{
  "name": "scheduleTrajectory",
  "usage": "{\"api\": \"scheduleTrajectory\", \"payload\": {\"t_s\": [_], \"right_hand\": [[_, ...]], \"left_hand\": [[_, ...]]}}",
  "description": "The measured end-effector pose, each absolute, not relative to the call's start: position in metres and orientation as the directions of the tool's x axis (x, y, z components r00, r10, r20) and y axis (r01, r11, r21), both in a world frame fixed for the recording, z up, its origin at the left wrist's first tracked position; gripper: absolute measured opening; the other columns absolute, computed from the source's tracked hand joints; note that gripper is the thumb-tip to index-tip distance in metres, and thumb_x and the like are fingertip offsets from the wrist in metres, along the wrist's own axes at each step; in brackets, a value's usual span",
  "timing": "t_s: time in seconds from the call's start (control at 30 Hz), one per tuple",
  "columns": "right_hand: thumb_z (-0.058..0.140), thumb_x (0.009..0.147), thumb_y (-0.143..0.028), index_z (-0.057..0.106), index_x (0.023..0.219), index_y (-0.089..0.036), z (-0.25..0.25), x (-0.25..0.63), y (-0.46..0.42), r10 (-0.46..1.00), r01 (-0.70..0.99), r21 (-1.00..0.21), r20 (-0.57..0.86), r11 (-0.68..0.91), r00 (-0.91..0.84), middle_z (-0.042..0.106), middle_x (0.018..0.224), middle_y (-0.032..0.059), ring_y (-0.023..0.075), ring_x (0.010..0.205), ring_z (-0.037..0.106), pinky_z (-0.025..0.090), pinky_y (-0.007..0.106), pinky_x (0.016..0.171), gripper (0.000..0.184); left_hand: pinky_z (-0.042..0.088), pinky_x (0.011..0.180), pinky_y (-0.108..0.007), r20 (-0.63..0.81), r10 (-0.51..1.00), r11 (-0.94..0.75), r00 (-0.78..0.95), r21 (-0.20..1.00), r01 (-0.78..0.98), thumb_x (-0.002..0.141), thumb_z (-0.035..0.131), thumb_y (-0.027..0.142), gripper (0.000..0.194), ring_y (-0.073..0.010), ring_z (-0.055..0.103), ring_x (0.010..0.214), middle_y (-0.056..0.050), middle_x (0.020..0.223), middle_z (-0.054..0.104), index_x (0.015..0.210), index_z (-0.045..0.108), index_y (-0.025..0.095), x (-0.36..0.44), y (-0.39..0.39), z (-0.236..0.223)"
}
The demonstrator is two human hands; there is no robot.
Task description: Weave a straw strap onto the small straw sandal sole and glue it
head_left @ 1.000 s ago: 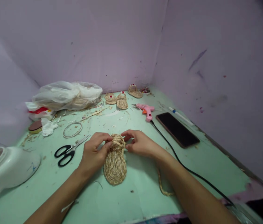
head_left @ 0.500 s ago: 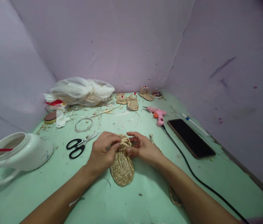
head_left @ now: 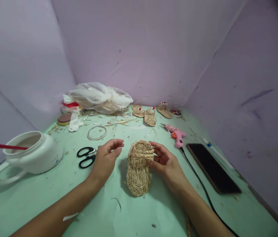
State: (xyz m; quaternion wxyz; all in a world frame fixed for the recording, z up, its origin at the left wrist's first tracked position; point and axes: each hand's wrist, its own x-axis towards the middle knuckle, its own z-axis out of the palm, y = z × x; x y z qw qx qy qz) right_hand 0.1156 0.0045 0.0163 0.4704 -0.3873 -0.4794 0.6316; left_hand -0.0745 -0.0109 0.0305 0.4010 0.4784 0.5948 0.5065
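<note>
Starting at the tabletop's point(head_left: 104, 214) left edge, here's the pot point(head_left: 44, 159), then the scissors point(head_left: 92, 152), with the left hand point(head_left: 106, 157) right beside them, fingers parted, gripping nothing. Now midway between the left and right edges, the slipper point(head_left: 139, 179), its right side pinched by the right hand point(head_left: 167, 164) beside the strap point(head_left: 142, 154)! Doing this well, I'd say, means a light pinch so it doesn't bend, no pressing on the strap, the free hand ready to steady the left side. Toward the right edge, glue gun point(head_left: 177, 135), cord point(head_left: 198, 179), phone point(head_left: 213, 168): best keep that forearm off the cord.
</note>
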Motion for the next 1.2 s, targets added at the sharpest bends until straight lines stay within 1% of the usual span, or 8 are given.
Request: {"api": "scheduleTrajectory", "payload": {"t_s": [0.07,0.17,0.3,0.43,0.73,0.83,0.97,1.2], "right_hand": [[0.072,0.059,-0.019,0.051,0.106,-0.021,0.015,0.115,0.005,0.966,-0.231,-0.968,-0.041,-0.102,-0.255,0.062,0.105,0.0081,0.0168,0.076,0.063,0.05,0.032,0.068,0.052],[0.074,0.056,-0.02,0.05,0.097,-0.021,0.011,0.112,0.006,0.978,-0.22,-0.97,-0.057,-0.102,-0.201,0.062,0.1,0.0056,0.0124,0.064,0.061,0.05,0.029,0.062,0.048],[0.075,0.053,-0.022,0.045,0.078,-0.021,0.005,0.108,0.005,0.99,-0.186,-0.978,-0.07,-0.092,-0.124,0.062,0.077,-0.0019,0.0086,0.05,0.056,0.048,0.025,0.053,0.039],[0.075,0.055,-0.024,0.05,0.076,-0.019,0.001,0.107,0.005,0.981,-0.139,-0.982,-0.103,-0.126,-0.163,0.059,0.057,-0.0037,0.0117,0.051,0.056,0.046,0.026,0.052,0.033],[0.077,0.048,-0.018,0.057,0.054,-0.016,0.01,0.107,0.005,0.999,-0.168,-0.985,-0.022,-0.03,-0.047,0.066,0.082,0.0051,0.0149,0.068,0.059,0.047,0.025,0.058,0.021],[0.077,0.049,-0.019,0.057,0.054,-0.017,0.009,0.108,0.004,0.998,-0.157,-0.987,-0.025,-0.033,-0.053,0.066,0.08,0.0051,0.0153,0.066,0.058,0.047,0.026,0.056,0.021],[0.077,0.05,-0.021,0.057,0.055,-0.018,0.007,0.108,0.004,0.998,-0.163,-0.986,-0.033,-0.043,-0.062,0.066,0.076,0.004,0.0159,0.066,0.059,0.049,0.029,0.061,0.021],[0.077,0.05,-0.019,0.055,0.056,-0.018,0.002,0.108,0.005,0.997,-0.199,-0.978,-0.047,-0.06,-0.065,0.062,0.066,0.0,0.014,0.062,0.057,0.048,0.028,0.061,0.023]], "left_hand": [[0.044,0.061,-0.027,-0.129,0.982,0.131,-0.136,0.991,0.0,0.069,0.055,0.022,0.024,-0.0172,0.059,0.076,-0.008,0.086,0.066,0.09,0.061,0.013,-0.071,-0.01,0.028],[0.043,0.058,-0.025,-0.169,0.984,0.162,-0.05,0.979,-0.119,0.067,0.059,0.024,0.024,-0.0144,0.058,0.068,-0.006,0.078,0.065,0.088,0.06,0.013,-0.062,-0.013,0.025],[0.045,0.059,-0.025,-0.189,0.978,0.17,-0.09,0.968,-0.183,0.063,0.062,0.02,0.023,-0.0133,0.058,0.065,-0.003,0.072,0.064,0.084,0.057,0.013,-0.055,-0.017,0.022],[0.049,0.067,-0.028,-0.177,0.972,0.149,-0.155,0.972,-0.18,0.055,0.063,0.008,0.029,-0.0134,0.059,0.069,-0.001,0.07,0.062,0.082,0.055,0.014,-0.054,-0.016,0.017],[0.049,0.067,-0.024,-0.135,0.968,0.075,-0.211,0.961,-0.268,0.051,0.065,0.007,0.025,-0.0118,0.059,0.069,0.0,0.069,0.061,0.072,0.055,0.014,-0.052,-0.018,0.012],[0.047,0.061,-0.023,-0.17,0.958,0.104,-0.233,0.957,-0.271,0.05,0.065,0.008,0.021,-0.0103,0.057,0.062,0.001,0.064,0.06,0.068,0.056,0.014,-0.052,-0.019,0.013],[0.042,0.049,-0.02,-0.239,0.942,0.174,-0.236,0.948,-0.266,0.052,0.065,0.011,0.016,-0.0083,0.052,0.05,0.003,0.056,0.057,0.064,0.056,0.014,-0.052,-0.019,0.014],[0.038,0.05,-0.02,-0.238,0.951,0.182,-0.198,0.948,-0.262,0.049,0.064,0.009,0.015,-0.0068,0.048,0.049,0.005,0.05,0.052,0.057,0.052,0.014,-0.051,-0.021,0.018]]}}
